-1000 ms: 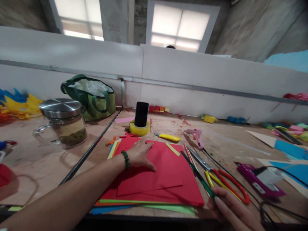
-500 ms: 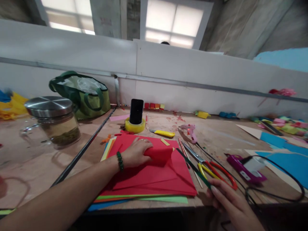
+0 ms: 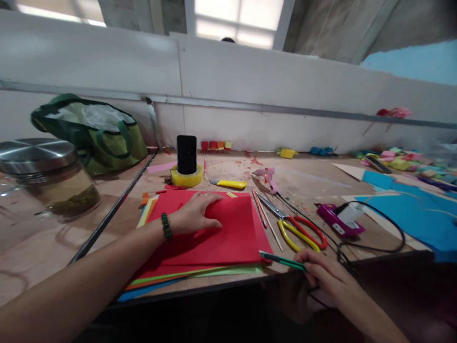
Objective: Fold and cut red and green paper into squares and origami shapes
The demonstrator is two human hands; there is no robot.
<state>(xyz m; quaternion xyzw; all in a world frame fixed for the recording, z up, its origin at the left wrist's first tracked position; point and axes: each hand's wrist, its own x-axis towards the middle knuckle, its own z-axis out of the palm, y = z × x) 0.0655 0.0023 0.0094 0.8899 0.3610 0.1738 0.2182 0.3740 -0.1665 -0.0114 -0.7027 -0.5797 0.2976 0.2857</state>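
Note:
My left hand [image 3: 194, 214], with a bead bracelet [image 3: 166, 226] on its wrist, rests on a red paper sheet [image 3: 228, 243] with its fingers spread. The sheet lies flat on top of a stack of coloured paper [image 3: 235, 270], whose green, orange and blue edges show underneath. In my right hand [image 3: 321, 269] is a slim green craft knife [image 3: 285, 261], gripped at its rear end. The knife's tip is over the sheet's lower right corner; whether it touches the paper I cannot tell. A small yellow paper strip [image 3: 232, 194] lies at the sheet's top edge.
Right of the stack lie scissors [image 3: 300, 231], a pink glue gun [image 3: 268, 177] and a purple power strip [image 3: 341, 221] with a looping cable. Beyond it are a yellow utility knife [image 3: 230, 184] and a phone [image 3: 186, 155] standing in a tape roll [image 3: 186, 177]. A glass jar [image 3: 53, 186] stands left.
The red sheet's raised fold has gone down flat and my left hand has opened on it. My right hand has brought the knife lower and more level. The view has shifted right.

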